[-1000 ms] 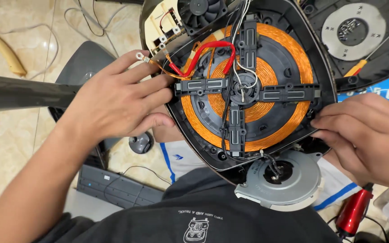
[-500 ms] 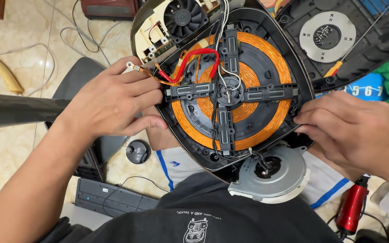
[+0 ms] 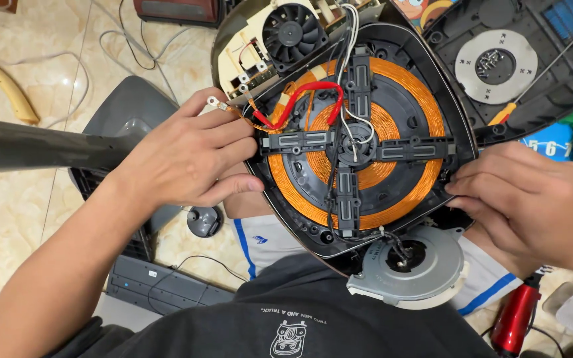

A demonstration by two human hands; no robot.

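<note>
An opened induction cooker base (image 3: 432, 86) rests on my lap, with its orange copper coil (image 3: 419, 99) under a black cross-shaped bracket (image 3: 356, 149). My left hand (image 3: 187, 156) grips the base's left rim, thumb under the edge, beside a red wire (image 3: 306, 93) and a loose ring terminal (image 3: 213, 103). My right hand (image 3: 532, 205) pinches the base's right rim with its fingertips. A black cooling fan (image 3: 293, 30) and a cream circuit board (image 3: 247, 59) sit at the upper left of the housing.
A grey round plate (image 3: 426, 272) with a wired part lies below the cooker on my knee. Another dark opened housing with a silver disc (image 3: 495, 66) is at the upper right. A red-handled tool (image 3: 515, 318), a dark panel (image 3: 160, 288) and loose cables lie on the tiled floor.
The view has shifted so the cooker sits lower and more central. Both hands stay on its rims; the right hand's fingers have slid closer against the right edge.
</note>
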